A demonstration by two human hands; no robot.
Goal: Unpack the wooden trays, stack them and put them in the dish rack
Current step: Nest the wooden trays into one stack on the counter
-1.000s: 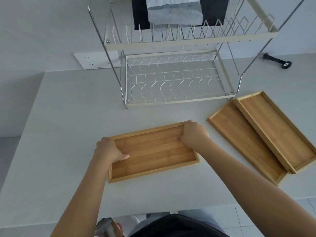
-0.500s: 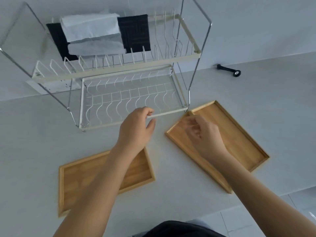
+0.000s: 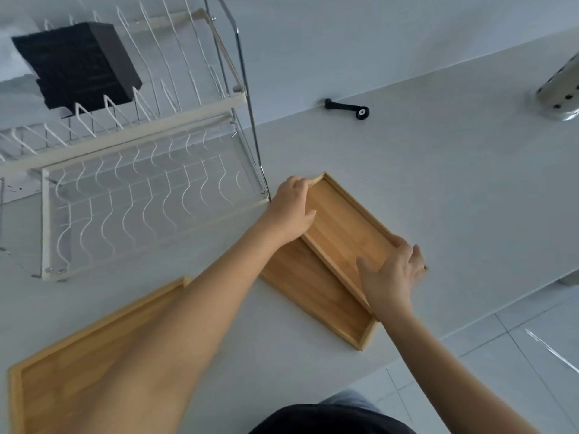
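Two wooden trays lie overlapped on the white counter right of the dish rack [image 3: 150, 220]. The upper tray [image 3: 347, 227] rests askew on the lower tray [image 3: 316, 292]. My left hand [image 3: 289, 209] grips the upper tray's far end, fingers curled over its corner. My right hand [image 3: 391, 277] holds its near end, fingers spread over the rim. A third wooden tray [image 3: 62, 364] lies at the lower left, partly hidden by my left forearm. The rack's lower tier holds nothing.
A black pad [image 3: 78, 64] sits on the rack's upper tier. A small black handle-like object [image 3: 346, 108] lies by the wall. A perforated metal holder [image 3: 560, 92] stands at the far right. The counter's front edge runs close to the trays.
Both hands left the first tray and moved right. They now hold the two ends of the upper tray of the overlapped pair. The view swung right.
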